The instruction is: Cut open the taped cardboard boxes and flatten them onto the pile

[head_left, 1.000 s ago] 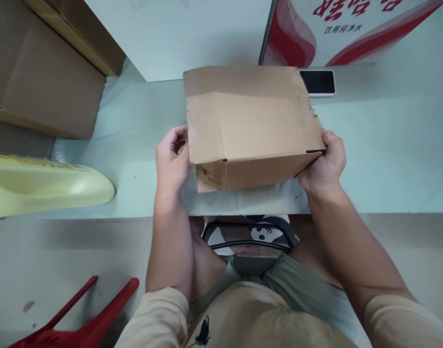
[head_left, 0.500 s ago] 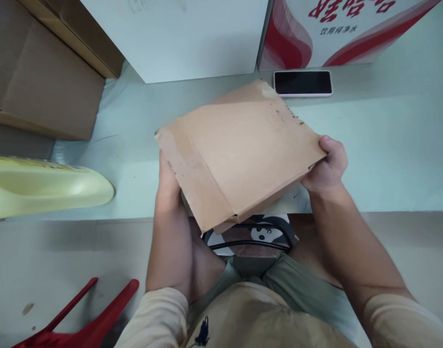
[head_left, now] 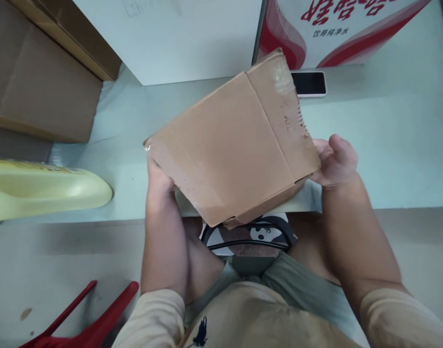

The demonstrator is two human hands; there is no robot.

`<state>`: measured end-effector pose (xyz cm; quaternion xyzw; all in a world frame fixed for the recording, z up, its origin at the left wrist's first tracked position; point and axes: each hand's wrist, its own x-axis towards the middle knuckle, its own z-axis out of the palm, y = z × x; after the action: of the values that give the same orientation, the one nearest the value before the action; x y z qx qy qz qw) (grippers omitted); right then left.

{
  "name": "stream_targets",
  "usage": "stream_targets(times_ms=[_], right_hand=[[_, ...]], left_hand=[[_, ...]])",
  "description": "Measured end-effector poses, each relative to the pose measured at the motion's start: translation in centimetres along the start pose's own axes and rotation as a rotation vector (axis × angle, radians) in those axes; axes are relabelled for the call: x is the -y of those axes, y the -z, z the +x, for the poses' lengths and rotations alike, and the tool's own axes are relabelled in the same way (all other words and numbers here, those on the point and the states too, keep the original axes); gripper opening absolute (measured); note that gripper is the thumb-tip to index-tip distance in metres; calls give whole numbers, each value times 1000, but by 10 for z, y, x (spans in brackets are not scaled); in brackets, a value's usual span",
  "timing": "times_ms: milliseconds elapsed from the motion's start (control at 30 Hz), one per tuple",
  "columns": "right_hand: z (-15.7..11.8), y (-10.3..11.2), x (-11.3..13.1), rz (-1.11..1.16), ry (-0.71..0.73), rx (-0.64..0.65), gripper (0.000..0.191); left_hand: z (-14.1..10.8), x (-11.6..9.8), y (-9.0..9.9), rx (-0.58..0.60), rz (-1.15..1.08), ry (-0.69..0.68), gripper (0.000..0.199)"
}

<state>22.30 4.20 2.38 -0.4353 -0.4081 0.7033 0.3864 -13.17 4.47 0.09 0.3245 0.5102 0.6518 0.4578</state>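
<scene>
One cardboard box (head_left: pixel 224 150) tilts over the edge of the counter (head_left: pixel 398 145), the left hand (head_left: pixel 158 178) under one side, its grip impossible to tell. The right hand (head_left: pixel 337 163) spreads thumb from fingers opposite. Two cartons (head_left: pixel 178 46) stand behind.

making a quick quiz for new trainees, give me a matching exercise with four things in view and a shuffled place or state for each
1. brown cardboard box with a ragged edge
2. flat black-screened device with a white rim
3. rounded pale yellow plastic container
4. red-and-white printed carton

A. cut off by the picture's left edge
B. lying flat, one end hidden
C. cut off by the picture's top edge
D. tilted, between left hand and right hand

Pairs: 1-D, 2-B, 3-A, 4-C
</scene>
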Motion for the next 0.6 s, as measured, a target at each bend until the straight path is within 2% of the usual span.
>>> stream_targets(times_ms=[67, 200, 333, 433, 600], right_hand=[[-4, 4, 2, -9, -50, 45, 70], [-8, -2, 1, 4, -40, 79, 73], [-7, -13, 1, 80, 126, 58, 67], [-4, -13, 0, 111, 241, 25, 61], [4, -7, -4, 74, 314, -57, 63]], left_hand=[[-7, -2, -2, 11, -10, -32, 48], [-13, -5, 1, 168, 41, 8, 45], [-13, -9, 4, 282, 92, 65, 45], [-14, -10, 4, 349, 122, 107, 46], [-14, -10, 3, 394, 150, 159, 47]])
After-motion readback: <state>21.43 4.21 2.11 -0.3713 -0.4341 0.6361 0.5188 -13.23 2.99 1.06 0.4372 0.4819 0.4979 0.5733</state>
